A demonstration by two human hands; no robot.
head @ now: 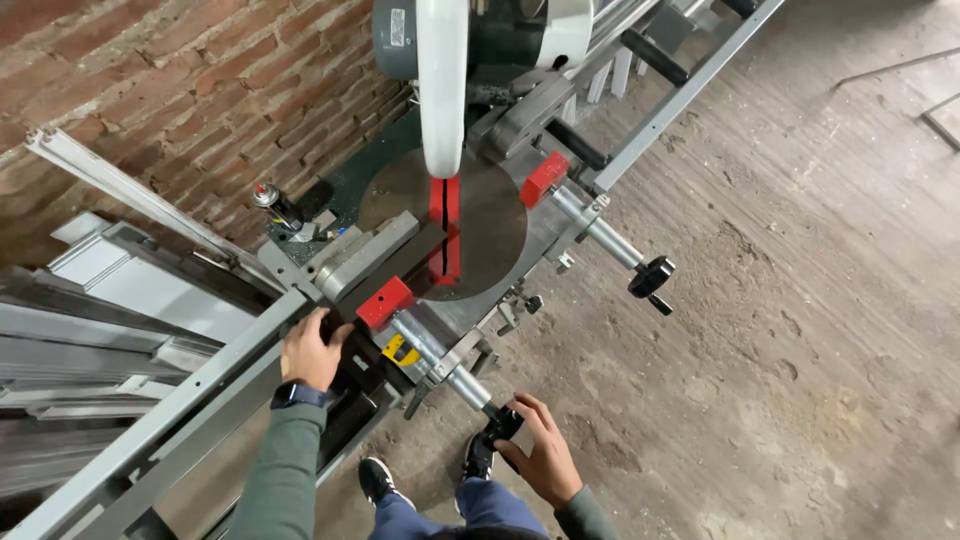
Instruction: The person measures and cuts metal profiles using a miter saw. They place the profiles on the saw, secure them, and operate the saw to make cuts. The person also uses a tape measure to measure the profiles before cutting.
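Note:
A mitre saw (445, 90) with a white blade guard stands over a round turntable (490, 225) with a red slot insert. Two red clamp blocks flank the table: the left red clamp block (385, 300) and the right red clamp block (543, 178). My left hand (315, 350) rests on a dark piece lying on the saw's left support rail (215, 375), right beside the left clamp block. My right hand (535, 450) grips the black knob (503, 422) at the end of the near clamp's steel shaft (445, 365). A second shaft with a black knob (650, 277) sticks out on the right.
A brick wall (180, 90) runs behind the saw, with aluminium profiles (110, 300) stacked at the left. A spray can (270, 198) stands by the wall. Long rails (690, 80) extend to the upper right. The concrete floor (800, 300) is dusty. My shoes (380, 480) stand below the saw.

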